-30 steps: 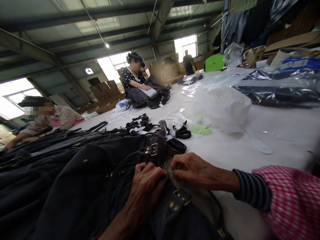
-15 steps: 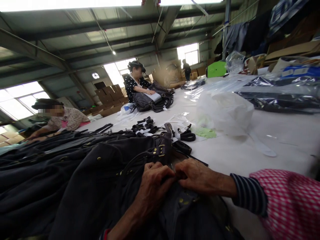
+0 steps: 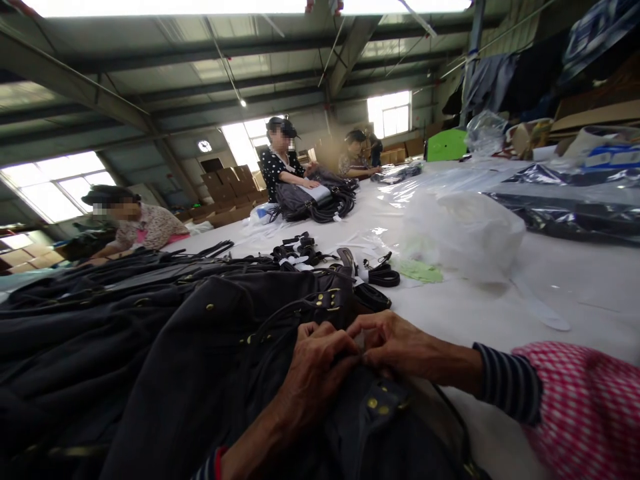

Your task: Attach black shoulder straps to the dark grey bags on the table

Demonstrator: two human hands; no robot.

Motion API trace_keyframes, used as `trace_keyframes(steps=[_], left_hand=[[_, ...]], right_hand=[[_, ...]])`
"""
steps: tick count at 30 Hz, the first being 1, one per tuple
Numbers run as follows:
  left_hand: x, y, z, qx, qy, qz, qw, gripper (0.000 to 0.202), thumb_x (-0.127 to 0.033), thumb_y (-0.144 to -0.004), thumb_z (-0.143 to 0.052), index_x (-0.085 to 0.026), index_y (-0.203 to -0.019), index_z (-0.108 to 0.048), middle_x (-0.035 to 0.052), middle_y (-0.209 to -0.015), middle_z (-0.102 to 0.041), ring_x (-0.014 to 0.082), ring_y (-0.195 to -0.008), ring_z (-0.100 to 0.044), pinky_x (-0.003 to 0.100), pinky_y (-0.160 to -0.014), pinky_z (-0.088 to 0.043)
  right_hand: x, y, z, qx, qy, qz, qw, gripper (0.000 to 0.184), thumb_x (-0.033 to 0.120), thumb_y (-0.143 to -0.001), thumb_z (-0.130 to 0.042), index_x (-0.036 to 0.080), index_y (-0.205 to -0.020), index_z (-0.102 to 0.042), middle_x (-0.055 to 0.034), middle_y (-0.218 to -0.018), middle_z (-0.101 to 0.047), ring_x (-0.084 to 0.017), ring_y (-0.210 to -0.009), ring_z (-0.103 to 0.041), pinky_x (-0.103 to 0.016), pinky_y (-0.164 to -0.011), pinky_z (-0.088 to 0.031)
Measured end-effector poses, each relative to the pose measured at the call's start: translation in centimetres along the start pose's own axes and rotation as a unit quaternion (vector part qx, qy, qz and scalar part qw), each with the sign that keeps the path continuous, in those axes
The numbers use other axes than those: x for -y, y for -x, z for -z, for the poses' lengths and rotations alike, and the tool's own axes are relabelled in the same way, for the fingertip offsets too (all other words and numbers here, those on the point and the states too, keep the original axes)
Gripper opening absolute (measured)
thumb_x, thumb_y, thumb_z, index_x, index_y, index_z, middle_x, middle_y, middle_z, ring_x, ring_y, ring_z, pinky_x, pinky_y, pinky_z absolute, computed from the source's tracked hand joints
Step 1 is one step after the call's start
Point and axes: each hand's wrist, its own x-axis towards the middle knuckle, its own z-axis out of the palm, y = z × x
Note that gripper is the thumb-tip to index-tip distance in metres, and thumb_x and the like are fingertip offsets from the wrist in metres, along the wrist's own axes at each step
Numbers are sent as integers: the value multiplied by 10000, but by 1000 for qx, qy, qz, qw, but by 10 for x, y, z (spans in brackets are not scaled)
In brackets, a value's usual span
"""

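A dark bag [image 3: 210, 353] with brass studs lies in front of me on the white table [image 3: 480, 307]. My left hand [image 3: 317, 370] rests on the bag with its fingers curled, pinching at the bag's edge. My right hand [image 3: 400, 347] meets it fingertip to fingertip, also pinched on the same spot. What sits between the fingers is too small to make out. A strap tab with brass rivets [image 3: 383, 403] lies just below both hands.
More dark bags [image 3: 75, 293] are piled at the left. Rolled black straps [image 3: 383, 275] and a white plastic bag [image 3: 463, 233] lie beyond my hands. Packed bags in clear film [image 3: 575, 207] sit at the right. Three other people work along the table's far side.
My two hands have drawn together over the bag's edge until the fingertips touch. The view has tilted slightly up and to the left.
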Motion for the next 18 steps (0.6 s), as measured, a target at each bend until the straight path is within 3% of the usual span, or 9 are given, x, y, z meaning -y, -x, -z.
trace_keyframes(steps=[6, 10, 14, 16, 18], left_hand=[[0, 0, 0, -4, 14, -1, 1000, 92, -213, -923, -685, -233, -842, -724, -7, -844, -680, 168, -834, -574, 367, -857, -312], [1, 1, 0, 8, 5, 0, 1000, 79, -199, -938, -670, -246, -895, -717, -20, -873, -689, 165, -867, -589, 372, -881, -313], [-3, 0, 4, 26, -67, -37, 997, 100, -230, -990, -608, -247, -921, -679, -29, -911, -714, 179, -934, -592, 410, -927, -288], [-7, -1, 10, 36, -120, -83, 989, 107, -295, -1011, -584, -277, -956, -673, -38, -971, -732, 210, -1063, -566, 459, -1004, -232], [-10, -3, 18, 51, -162, -121, 978, 106, -350, -1009, -586, -312, -974, -678, -50, -1001, -733, 228, -1138, -528, 497, -1059, -176]], right_hand=[[-23, 9, -12, -123, -14, 50, 991, 285, 143, -736, -672, 168, -1014, -729, 53, -628, -616, -95, -533, -542, -199, -519, -399], [-26, 12, -10, -120, 5, 45, 992, 72, 213, -790, -679, 158, -824, -711, 31, -659, -628, -102, -511, -565, -210, -500, -411], [-28, 12, -1, -103, 107, 65, 987, 68, 120, -786, -596, 177, -781, -633, 43, -653, -599, -109, -547, -580, -208, -529, -404], [-28, 9, 4, -110, 240, 115, 958, 117, 72, -784, -553, 179, -768, -597, 30, -691, -614, -115, -607, -582, -220, -585, -398], [-25, 1, 6, -106, 393, 166, 898, 132, 61, -814, -527, 176, -795, -588, -2, -749, -639, -131, -657, -575, -245, -609, -368]])
